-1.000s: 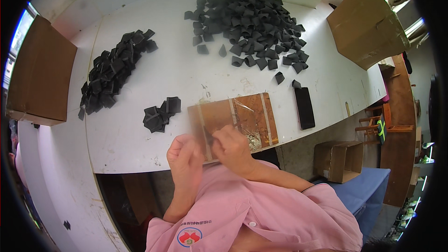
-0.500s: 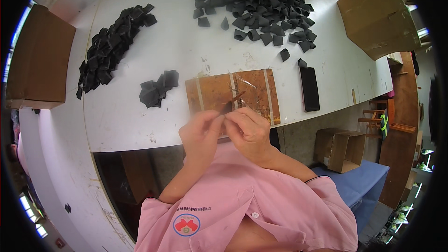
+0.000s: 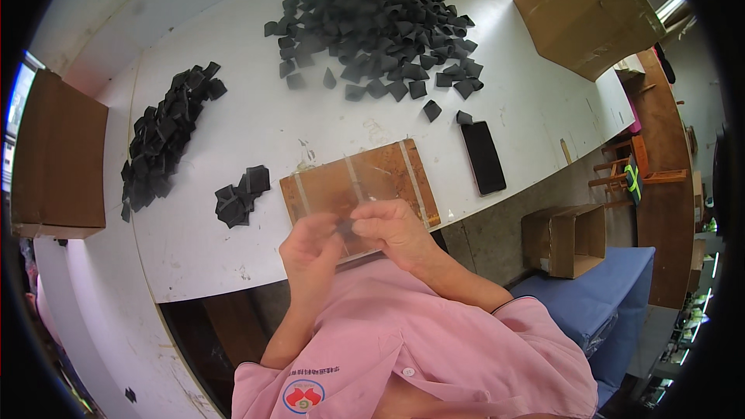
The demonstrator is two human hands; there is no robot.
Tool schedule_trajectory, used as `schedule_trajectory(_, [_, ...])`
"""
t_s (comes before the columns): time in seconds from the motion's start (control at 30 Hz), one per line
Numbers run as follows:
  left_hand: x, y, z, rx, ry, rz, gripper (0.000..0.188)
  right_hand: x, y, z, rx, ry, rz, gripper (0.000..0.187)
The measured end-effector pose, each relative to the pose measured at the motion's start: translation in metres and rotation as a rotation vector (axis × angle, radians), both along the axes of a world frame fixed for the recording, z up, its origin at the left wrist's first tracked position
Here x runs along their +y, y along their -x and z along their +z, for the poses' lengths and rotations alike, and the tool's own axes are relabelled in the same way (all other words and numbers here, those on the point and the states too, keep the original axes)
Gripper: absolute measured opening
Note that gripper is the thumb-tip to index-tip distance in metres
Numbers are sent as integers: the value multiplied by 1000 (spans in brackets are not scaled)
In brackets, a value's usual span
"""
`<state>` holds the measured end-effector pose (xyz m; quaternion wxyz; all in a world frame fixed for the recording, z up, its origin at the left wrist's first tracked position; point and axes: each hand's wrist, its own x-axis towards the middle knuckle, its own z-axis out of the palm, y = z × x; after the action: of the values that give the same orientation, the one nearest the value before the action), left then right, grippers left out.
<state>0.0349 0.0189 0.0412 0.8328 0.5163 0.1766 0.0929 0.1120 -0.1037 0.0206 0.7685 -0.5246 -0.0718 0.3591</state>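
Observation:
Over the near part of a brown wooden board (image 3: 392, 173) my two hands are close together, fingertips almost meeting. Between them is a small black piece (image 3: 346, 228), blurred and mostly covered by fingers. My left hand (image 3: 312, 250) is closed on it from the left, smeared by motion. The thumb and forefinger of my right hand (image 3: 393, 234) pinch at its right side. Pale strips run across the board. Left of the board lies a small cluster of flat black pieces (image 3: 243, 196).
A large heap of curled black pieces (image 3: 380, 31) covers the far table, and a long pile of flat black ones (image 3: 167, 136) is at left. A black phone (image 3: 483, 157) lies right of the board. Cardboard boxes stand at left (image 3: 58, 155) and far right (image 3: 590, 12).
The whole view has shifted and tilted a little. A thin brown strip that stuck up from the fingers over the board no longer shows. My hands stay together at the small black piece.

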Motion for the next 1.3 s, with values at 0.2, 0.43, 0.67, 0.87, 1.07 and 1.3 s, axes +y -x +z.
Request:
schedule_trajectory(0.2, [-12, -5, -10, -161, -865, 325, 22, -2, -7, 20, 528, -372, 184, 13])
schedule_trajectory(0.43, [18, -19, 26, -281, 1329, -319, 26, 4, -33, 68, -386, -58, 248, 24])
schedule_trajectory(0.67, [21, -22, -3, -100, 777, -172, 17, 14, -49, 22, -173, 38, 317, 25])
schedule_trajectory(0.87, [12, -32, 9, -166, -62, 118, 26, 16, -48, 35, -319, 117, 227, 21])
schedule_trajectory(1.07, [22, -43, 28, -418, -943, 38, 18, 6, -34, 44, -1107, 319, -151, 35])
schedule_trajectory(1.3, [14, -38, 20, -408, -331, 242, 12, 17, -27, 48, -1436, 368, -224, 30])
